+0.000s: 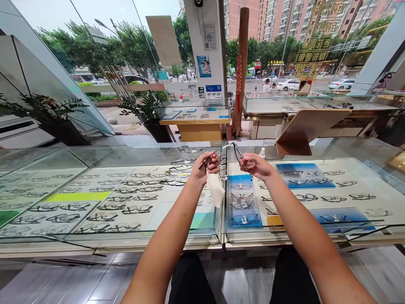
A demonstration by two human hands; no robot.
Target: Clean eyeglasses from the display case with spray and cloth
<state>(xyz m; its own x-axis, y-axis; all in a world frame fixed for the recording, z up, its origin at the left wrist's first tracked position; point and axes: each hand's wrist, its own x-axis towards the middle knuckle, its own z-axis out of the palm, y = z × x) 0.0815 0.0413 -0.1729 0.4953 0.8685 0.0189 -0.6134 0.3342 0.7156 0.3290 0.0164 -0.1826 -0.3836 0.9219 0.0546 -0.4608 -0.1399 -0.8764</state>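
Above the glass display counter (223, 236), my left hand (207, 166) is closed on a pale cloth (215, 191) that hangs below the fingers. A thin dark rod also passes through these fingers; I cannot tell whether it is a temple of the eyeglasses. My right hand (255, 165), a little to the right, pinches dark-framed eyeglasses (238, 153) between thumb and fingers. The eyeglasses are tilted, and part of them is hidden by the right fingers. Both hands are close together over the seam between two glass cases.
Under the glass lie rows of eyeglasses (139, 209), some on blue cards (305, 166). A small white bottle (262, 153) stands on the counter behind my right hand. Farther right is a brown tilted board (311, 126). Potted plants (152, 107) and another display case (196, 116) stand beyond.
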